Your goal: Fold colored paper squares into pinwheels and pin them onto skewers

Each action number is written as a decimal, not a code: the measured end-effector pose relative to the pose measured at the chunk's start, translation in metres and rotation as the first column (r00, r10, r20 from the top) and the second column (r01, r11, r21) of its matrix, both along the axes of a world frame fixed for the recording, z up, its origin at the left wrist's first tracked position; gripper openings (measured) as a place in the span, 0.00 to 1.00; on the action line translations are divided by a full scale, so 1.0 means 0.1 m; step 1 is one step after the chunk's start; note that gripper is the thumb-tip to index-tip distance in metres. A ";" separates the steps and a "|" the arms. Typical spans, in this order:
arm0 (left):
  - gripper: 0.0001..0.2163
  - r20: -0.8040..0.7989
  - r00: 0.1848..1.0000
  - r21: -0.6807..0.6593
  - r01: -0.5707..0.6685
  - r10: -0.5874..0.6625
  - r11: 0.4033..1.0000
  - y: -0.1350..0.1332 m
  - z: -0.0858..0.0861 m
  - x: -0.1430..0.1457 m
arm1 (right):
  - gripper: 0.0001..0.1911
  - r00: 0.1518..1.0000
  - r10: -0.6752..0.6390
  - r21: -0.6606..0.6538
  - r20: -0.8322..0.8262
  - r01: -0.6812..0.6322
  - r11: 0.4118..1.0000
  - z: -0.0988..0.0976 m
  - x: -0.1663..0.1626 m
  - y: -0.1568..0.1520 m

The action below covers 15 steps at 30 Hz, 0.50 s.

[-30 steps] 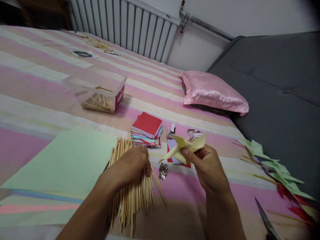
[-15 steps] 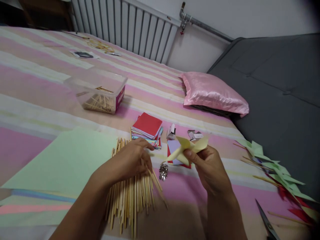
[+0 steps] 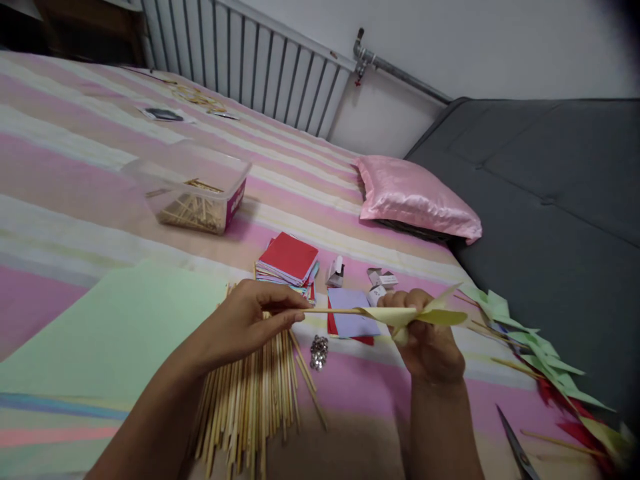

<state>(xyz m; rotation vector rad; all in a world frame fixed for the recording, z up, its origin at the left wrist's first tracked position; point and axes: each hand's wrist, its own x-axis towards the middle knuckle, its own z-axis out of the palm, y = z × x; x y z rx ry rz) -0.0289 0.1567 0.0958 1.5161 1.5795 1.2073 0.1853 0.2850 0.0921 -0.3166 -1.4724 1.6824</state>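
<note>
My left hand (image 3: 257, 320) pinches a thin wooden stick (image 3: 333, 311) between thumb and fingers, held level and pointing right. The stick's far end meets a pale yellow paper pinwheel (image 3: 443, 316), which my right hand (image 3: 433, 340) grips; how the two join is hidden. Below my left hand lies a heap of wooden sticks (image 3: 250, 407). Between the hands, on the bedspread, is a small pile of shiny metal pins (image 3: 319, 352). Behind them sit lilac and red paper squares (image 3: 353, 313) and a stack of coloured squares topped with red (image 3: 289, 257).
Large green paper sheets (image 3: 115, 320) lie at left. A clear plastic box (image 3: 200, 200) with sticks stands behind. Small cardboard boxes (image 3: 335, 272) are near the squares. At right are finished pinwheels (image 3: 543, 347) and scissors (image 3: 515, 440). A pink pillow (image 3: 420, 197) rests by the grey headboard (image 3: 540, 160).
My left hand has lifted a stick from the heap and brought it level against the pinwheel. My right hand has turned the pinwheel sideways. The view has shifted slightly.
</note>
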 end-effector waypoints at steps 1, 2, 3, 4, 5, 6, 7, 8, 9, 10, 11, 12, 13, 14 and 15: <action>0.07 0.003 1.000 -0.004 0.000 0.000 1.000 0.00 0.00 0.00 | 0.11 1.000 -0.008 -0.003 -0.030 0.008 1.000 0.00 0.00 0.01; 0.07 0.004 1.000 -0.004 -0.005 0.005 1.000 0.00 0.00 -0.01 | 0.11 0.998 -0.023 -0.018 -0.066 0.022 1.000 0.00 0.00 0.02; 0.07 0.006 1.000 0.000 -0.010 0.010 1.000 0.00 -0.01 -0.01 | 0.11 0.993 -0.043 -0.042 -0.107 0.039 0.998 0.00 0.00 0.04; 0.08 0.011 1.000 0.005 -0.014 0.014 1.000 0.00 -0.02 -0.02 | 0.12 0.987 -0.061 -0.069 -0.148 0.051 0.996 0.00 0.01 0.05; 0.08 0.017 1.000 0.007 -0.011 0.011 1.000 -0.01 -0.02 -0.03 | 0.12 0.980 -0.070 -0.092 -0.184 0.054 0.994 0.00 0.01 0.07; 0.09 0.025 1.000 0.009 -0.002 0.002 1.000 -0.01 -0.03 -0.03 | 0.12 0.976 -0.069 -0.101 -0.208 0.048 0.994 0.00 0.02 0.08; 0.10 0.031 0.999 0.009 0.006 -0.007 1.000 -0.01 -0.04 -0.04 | 0.12 0.975 -0.061 -0.094 -0.215 0.042 0.995 -0.01 0.02 0.09; 0.10 0.034 0.999 0.007 0.018 -0.018 1.000 -0.01 -0.05 -0.04 | 0.11 0.978 -0.046 -0.067 -0.204 0.033 0.997 -0.01 0.02 0.08; 0.11 0.037 0.999 0.004 0.029 -0.029 1.000 -0.01 -0.05 -0.04 | 0.10 0.984 -0.024 -0.022 -0.177 0.020 1.000 -0.02 0.02 0.07; 0.11 0.039 0.998 -0.001 0.039 -0.039 0.999 -0.02 -0.05 -0.04 | 0.10 0.991 0.001 0.032 -0.133 0.004 0.999 -0.02 0.01 0.06; 0.11 0.041 0.998 -0.009 0.049 -0.049 0.999 -0.02 -0.04 -0.03 | 0.09 0.997 0.025 0.090 -0.078 -0.018 0.996 -0.02 -0.01 0.03; 0.11 0.044 0.997 -0.019 0.059 -0.058 0.998 -0.02 -0.03 -0.03 | 0.08 0.999 0.040 0.150 -0.021 -0.036 0.988 -0.02 -0.02 0.00; 0.12 0.046 0.997 -0.030 0.068 -0.067 0.997 -0.03 -0.02 -0.02 | 0.06 0.999 0.041 0.209 0.036 -0.048 0.977 -0.01 -0.04 -0.03; 0.12 0.048 0.996 -0.041 0.078 -0.076 0.996 -0.03 -0.01 -0.02 | 0.05 0.996 0.024 0.268 0.088 -0.047 0.962 0.00 -0.06 -0.06; 0.12 0.049 0.995 -0.051 0.086 -0.084 0.995 -0.03 0.00 -0.01 | 0.03 0.991 -0.010 0.329 0.133 -0.034 0.944 0.01 -0.07 -0.08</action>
